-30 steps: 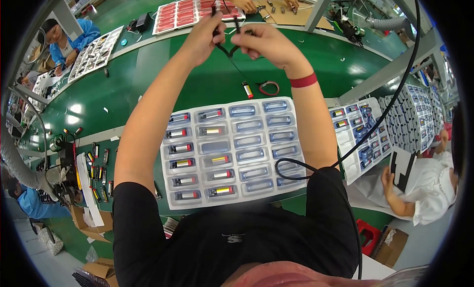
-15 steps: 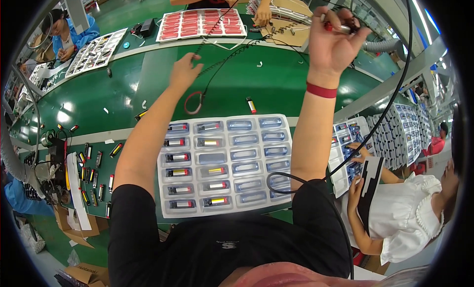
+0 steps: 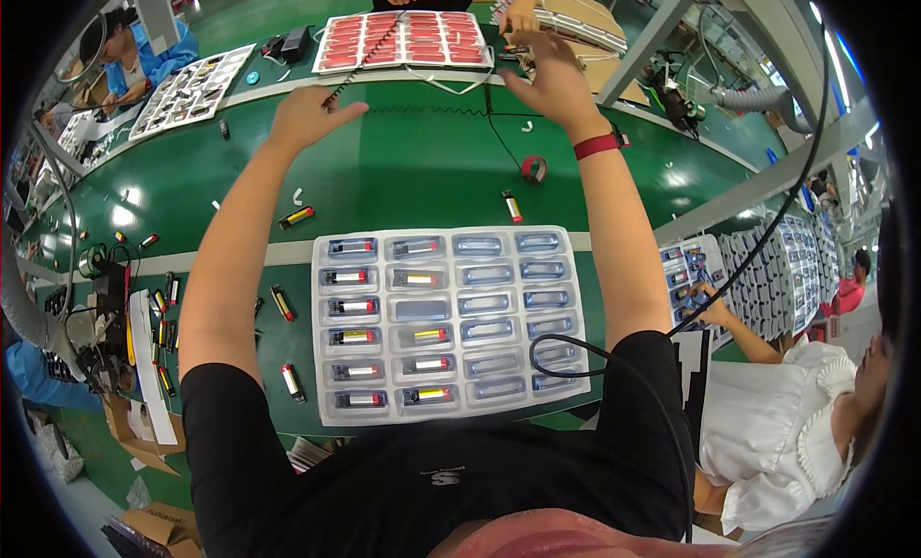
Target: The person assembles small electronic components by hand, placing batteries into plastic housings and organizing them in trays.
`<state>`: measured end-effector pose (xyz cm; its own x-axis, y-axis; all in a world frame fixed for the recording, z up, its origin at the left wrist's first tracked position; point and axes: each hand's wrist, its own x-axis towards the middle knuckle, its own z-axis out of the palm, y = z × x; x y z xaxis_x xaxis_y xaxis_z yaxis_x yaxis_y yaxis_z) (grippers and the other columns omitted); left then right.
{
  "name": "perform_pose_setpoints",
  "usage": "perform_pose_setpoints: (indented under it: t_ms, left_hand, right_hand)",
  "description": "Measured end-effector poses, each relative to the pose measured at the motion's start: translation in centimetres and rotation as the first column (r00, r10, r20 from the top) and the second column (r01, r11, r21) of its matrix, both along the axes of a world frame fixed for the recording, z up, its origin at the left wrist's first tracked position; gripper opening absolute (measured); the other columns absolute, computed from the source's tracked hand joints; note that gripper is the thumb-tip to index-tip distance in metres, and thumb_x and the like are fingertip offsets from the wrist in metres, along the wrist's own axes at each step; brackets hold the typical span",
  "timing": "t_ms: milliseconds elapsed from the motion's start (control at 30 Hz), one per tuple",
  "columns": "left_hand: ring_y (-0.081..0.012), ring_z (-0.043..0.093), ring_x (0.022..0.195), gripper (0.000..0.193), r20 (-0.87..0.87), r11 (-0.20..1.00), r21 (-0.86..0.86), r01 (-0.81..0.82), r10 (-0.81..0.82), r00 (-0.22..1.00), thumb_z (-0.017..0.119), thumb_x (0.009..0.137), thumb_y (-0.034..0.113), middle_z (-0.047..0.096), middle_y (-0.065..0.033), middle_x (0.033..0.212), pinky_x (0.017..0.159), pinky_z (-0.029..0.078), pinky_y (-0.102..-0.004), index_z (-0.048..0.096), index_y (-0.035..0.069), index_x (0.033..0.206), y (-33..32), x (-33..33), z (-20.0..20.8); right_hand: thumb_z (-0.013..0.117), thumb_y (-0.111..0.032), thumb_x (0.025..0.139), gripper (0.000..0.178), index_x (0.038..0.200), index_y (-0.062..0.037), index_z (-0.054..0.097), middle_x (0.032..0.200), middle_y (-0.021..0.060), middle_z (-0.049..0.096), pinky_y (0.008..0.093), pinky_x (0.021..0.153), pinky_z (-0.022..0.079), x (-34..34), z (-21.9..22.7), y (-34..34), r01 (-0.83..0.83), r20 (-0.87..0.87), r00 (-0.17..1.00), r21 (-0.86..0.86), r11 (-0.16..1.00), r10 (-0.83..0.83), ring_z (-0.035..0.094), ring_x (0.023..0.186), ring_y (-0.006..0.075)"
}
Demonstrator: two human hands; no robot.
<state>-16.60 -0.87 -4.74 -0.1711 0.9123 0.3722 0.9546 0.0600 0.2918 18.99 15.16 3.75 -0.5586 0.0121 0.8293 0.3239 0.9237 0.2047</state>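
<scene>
From where I stand, the black coiled cord (image 3: 422,110) is strung above the green worktop (image 3: 422,174), beyond the far edge of the near white tray (image 3: 443,233). It is thin and springy, wound in tight little turns. One stretch slants up from the left hand (image 3: 315,118) across the far tray of pink pieces (image 3: 403,69), well past the near tray; another runs nearly level towards the right. Off that side a smooth, thin lead drops to a looped strap (image 3: 541,168), dark with some dull red, beyond the near tray's right half.

Both hands are past the near tray's far edge. The left one, out to its left, has its thumb stuck out and its fingers curled beside the coil; I can't tell whether they grip it. The right hand (image 3: 558,86) (the one above a red wristband (image 3: 597,147)) is out to the right, thumb spread wide from extended fingers, near a co-worker's hand (image 3: 521,19). Its fingertips are blurred. Just beyond the near tray lies a red-ended cylinder (image 3: 512,207).
</scene>
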Motion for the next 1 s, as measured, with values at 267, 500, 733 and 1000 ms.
perform_pose_setpoints:
  t_ms: [267, 500, 733, 1000]
  left_hand:
    - [-0.0341, 0.066, 0.081, 0.047, -0.033, 0.984, 0.163, -0.073, 0.079, 0.996, 0.073, 0.082, 0.049, 0.065, -0.014, 0.085, 0.07, 0.051, -0.0439, 0.063, 0.004, 0.075, 3.6, -3.5, 0.4]
    - [-0.026, 0.066, 0.086, 0.048, 0.653, 0.982, 0.051, -0.182, 0.105, 0.75, 0.068, 0.093, 0.051, 0.069, -0.0102, 0.089, 0.077, 0.051, -0.0439, 0.066, 0.003, 0.085, 6.3, -0.8, 0.4]
    - [-0.013, 0.044, 0.058, 0.076, 0.743, 0.943, 0.27, 0.194, -0.076, -0.665, 0.041, 0.095, 0.078, 0.05, 0.0008, 0.072, 0.056, 0.037, -0.03, 0.055, 0.007, 0.118, 5.4, 8.1, 1.0]
    - [-0.0084, 0.032, 0.052, 0.078, 0.966, 0.938, -0.006, 0.346, -0.085, 0.246, 0.04, 0.096, 0.075, 0.049, 0.0025, 0.069, 0.048, 0.023, -0.0261, 0.065, 0.004, 0.118, 4.1, 9.9, 0.6]
  right_hand:
    - [0.079, -0.026, 0.088, 0.029, 0.102, -0.0012, 0.076, 0.092, 0.0034, 0.073, 0.0268, 0.071, 0.049, -4.1, -1.7, -4.4, 0.172, 0.42, 0.776, -0.858, 0.483, 0.47, 0.059, 0.078, 0.0095]
    - [0.07, -0.016, 0.096, 0.022, 0.112, -0.0002, 0.071, 0.087, -0.0018, 0.064, 0.0237, 0.07, 0.045, -5.8, -3.4, -4.1, 0.081, 0.332, 0.754, -0.903, 0.421, 0.567, 0.053, 0.079, 0.0058]
    - [0.066, -0.019, 0.101, 0.014, 0.105, -0.0055, 0.071, 0.085, -0.0041, 0.065, 0.0209, 0.066, 0.042, -6.7, -5.2, -4.2, -0.236, -0.148, 0.907, -0.954, 0.187, 0.394, 0.05, 0.072, 0.003]
    - [0.058, -0.012, 0.102, 0.015, 0.113, -0.0051, 0.066, 0.09, -0.0006, 0.067, 0.0269, 0.071, 0.049, -4.8, -3.4, -2.2, -0.685, -0.7, 0.705, -0.714, -0.145, 0.119, 0.058, 0.073, 0.0111]
